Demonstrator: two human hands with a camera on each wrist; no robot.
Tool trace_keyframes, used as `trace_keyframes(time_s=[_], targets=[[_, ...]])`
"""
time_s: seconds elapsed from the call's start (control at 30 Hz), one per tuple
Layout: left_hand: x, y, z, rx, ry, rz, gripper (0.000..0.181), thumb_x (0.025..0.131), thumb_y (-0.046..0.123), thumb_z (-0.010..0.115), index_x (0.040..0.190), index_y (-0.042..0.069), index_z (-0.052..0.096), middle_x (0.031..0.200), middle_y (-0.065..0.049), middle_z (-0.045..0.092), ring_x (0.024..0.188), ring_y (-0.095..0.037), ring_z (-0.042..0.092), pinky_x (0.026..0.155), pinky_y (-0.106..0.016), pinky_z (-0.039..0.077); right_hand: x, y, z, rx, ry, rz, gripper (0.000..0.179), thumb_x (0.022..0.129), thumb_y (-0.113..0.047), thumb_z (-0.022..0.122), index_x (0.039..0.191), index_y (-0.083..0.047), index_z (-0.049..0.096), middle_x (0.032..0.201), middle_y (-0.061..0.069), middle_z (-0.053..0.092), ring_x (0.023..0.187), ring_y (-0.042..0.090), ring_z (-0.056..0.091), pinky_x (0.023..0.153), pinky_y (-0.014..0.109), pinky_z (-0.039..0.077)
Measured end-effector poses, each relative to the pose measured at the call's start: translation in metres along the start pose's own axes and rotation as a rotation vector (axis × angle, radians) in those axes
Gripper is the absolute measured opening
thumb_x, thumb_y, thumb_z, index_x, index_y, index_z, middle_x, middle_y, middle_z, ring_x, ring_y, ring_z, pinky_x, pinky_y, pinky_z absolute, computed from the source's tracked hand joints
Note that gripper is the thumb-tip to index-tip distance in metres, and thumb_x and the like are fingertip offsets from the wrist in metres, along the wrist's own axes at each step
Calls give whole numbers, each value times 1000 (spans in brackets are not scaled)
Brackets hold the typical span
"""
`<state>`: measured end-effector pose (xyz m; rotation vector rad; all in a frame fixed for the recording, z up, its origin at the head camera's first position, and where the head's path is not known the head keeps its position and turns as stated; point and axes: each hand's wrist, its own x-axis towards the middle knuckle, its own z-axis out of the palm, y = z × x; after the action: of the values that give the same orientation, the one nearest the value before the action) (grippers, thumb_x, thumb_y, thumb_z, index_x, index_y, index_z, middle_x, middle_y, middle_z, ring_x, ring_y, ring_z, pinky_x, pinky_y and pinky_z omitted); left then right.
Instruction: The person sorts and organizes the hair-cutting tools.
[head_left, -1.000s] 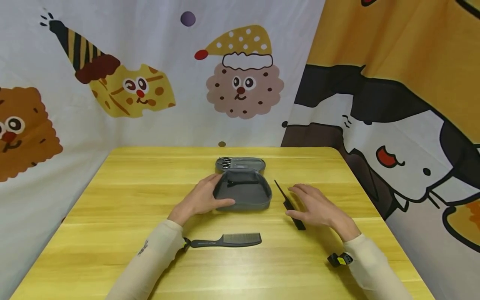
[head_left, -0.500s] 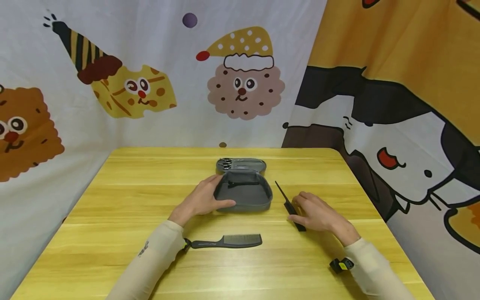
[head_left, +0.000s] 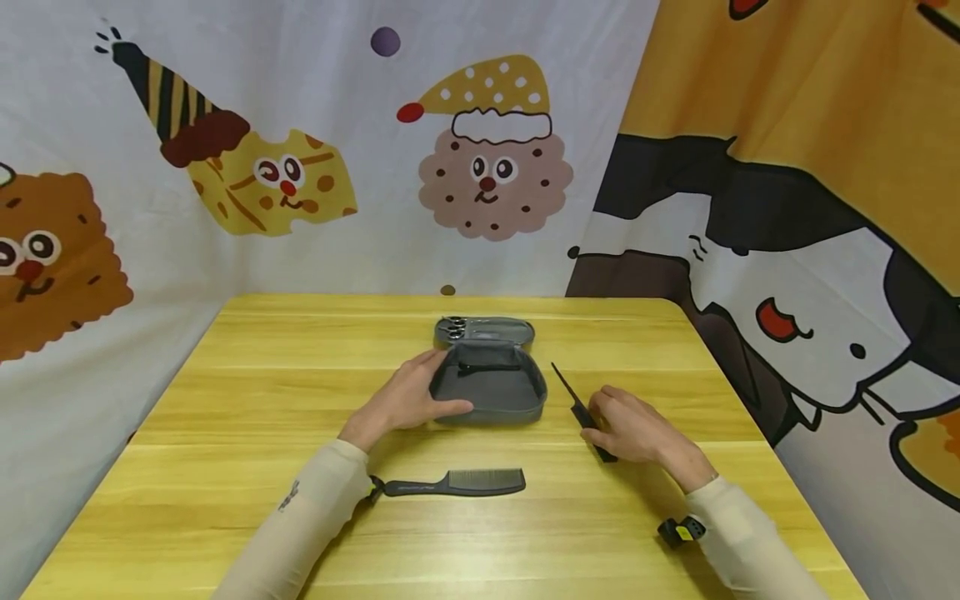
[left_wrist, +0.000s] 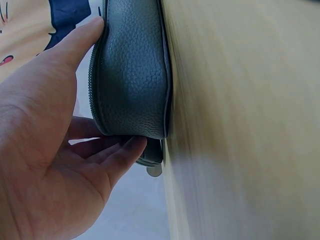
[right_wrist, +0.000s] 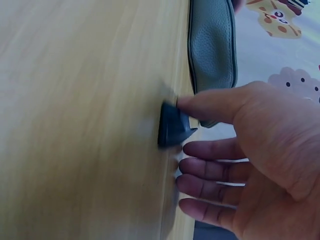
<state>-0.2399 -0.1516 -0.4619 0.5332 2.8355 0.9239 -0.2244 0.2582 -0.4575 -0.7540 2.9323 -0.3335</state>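
My left hand [head_left: 405, 392] grips the left end of an unzipped grey case [head_left: 491, 415], its thumb over the front rim. In the left wrist view, the fingers curl round the end of the pebbled case [left_wrist: 132, 70]. To the right of the case, my right hand [head_left: 626, 423] pinches a black rat-tail comb [head_left: 580, 415] whose thin tail points away from me. The right wrist view shows the comb [right_wrist: 172, 126] end-on between thumb and fingertips, close over the table. A slim black item [head_left: 487, 367] lies inside the case, and scissors [head_left: 453, 327] sit in its opened lid.
A dark handled comb [head_left: 483, 482] lies crosswise on the wooden table [head_left: 247, 392], nearer to me, beside my left cuff. Printed cartoon curtains [head_left: 300, 258] hang behind the table and along its sides.
My right hand has come down and inward, and its fingers have closed round the rat-tail comb. The left hand has stayed on the case. The head view has shifted slightly.
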Motion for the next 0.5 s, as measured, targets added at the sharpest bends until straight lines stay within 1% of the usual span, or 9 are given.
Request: trace_keyframes(time_s=[0.1, 0.23, 0.37, 0.5], targets=[[0, 0, 0, 3, 1, -1, 115, 95, 70, 83, 177, 4, 36, 181, -25, 39, 167, -47, 41, 134, -64, 43, 0, 0, -1, 45, -18, 54, 26, 103, -26, 83, 115, -4, 74, 103, 6, 67, 81, 15, 56, 70, 34, 50], [1, -1, -1, 9, 5, 3, 115, 95, 71, 83, 177, 4, 36, 181, -25, 39, 167, -47, 42, 134, -64, 43, 1, 0, -3, 94, -27, 130, 17, 102, -19, 81, 106, -6, 72, 99, 6, 66, 77, 19, 56, 66, 33, 46], [1, -1, -1, 5, 2, 8, 115, 95, 70, 82, 177, 4, 35, 181, -26, 39, 167, -48, 42, 133, -65, 43, 0, 0, -4, 116, -26, 165, 13, 101, -16, 80, 102, -5, 72, 98, 8, 67, 78, 20, 57, 66, 35, 47], [0, -1, -1, -2, -2, 6, 116, 95, 69, 83, 177, 4, 35, 181, -26, 39, 167, -48, 41, 133, -65, 43, 1, 0, -4, 133, -25, 199, 14, 99, -15, 79, 104, -2, 75, 99, 10, 70, 79, 21, 59, 68, 36, 48]])
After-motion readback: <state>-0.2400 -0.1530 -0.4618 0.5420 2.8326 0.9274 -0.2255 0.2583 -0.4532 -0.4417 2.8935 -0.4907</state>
